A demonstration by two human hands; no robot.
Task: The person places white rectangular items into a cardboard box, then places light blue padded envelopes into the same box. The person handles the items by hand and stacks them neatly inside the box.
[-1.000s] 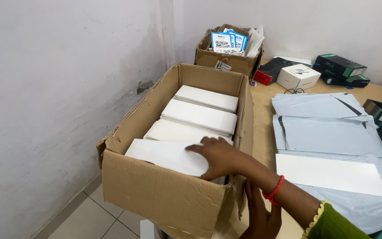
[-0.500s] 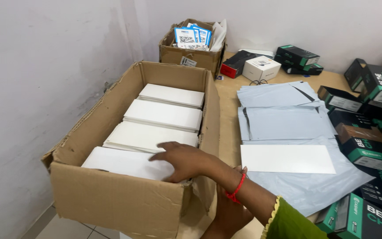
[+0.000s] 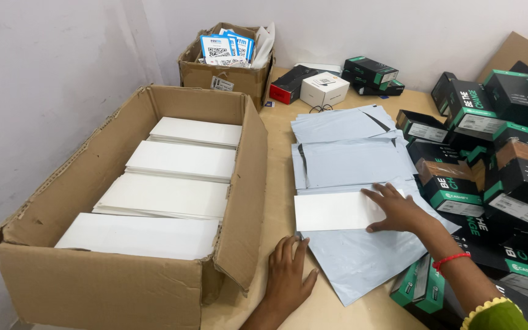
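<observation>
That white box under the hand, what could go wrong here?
The white box lies on slick grey mailers, pressed only at one end by the right hand, so it might slide. The mailer stack overhangs the table edge near the left hand and could slip off. The black boxes crowd close and might topple.

Hidden and cropped parts at the packing table

The large brown cardboard carton [image 3: 123, 269] loses its near bottom corner to the lower edge. The grey plastic mailer bags [image 3: 349, 162] overlap, so their count cannot be told. The right hand [image 3: 398, 211] covers the right end of the flat white rectangular box [image 3: 331, 211]. Black-and-green cardboard boxes [image 3: 508, 128] run off the right edge.
</observation>
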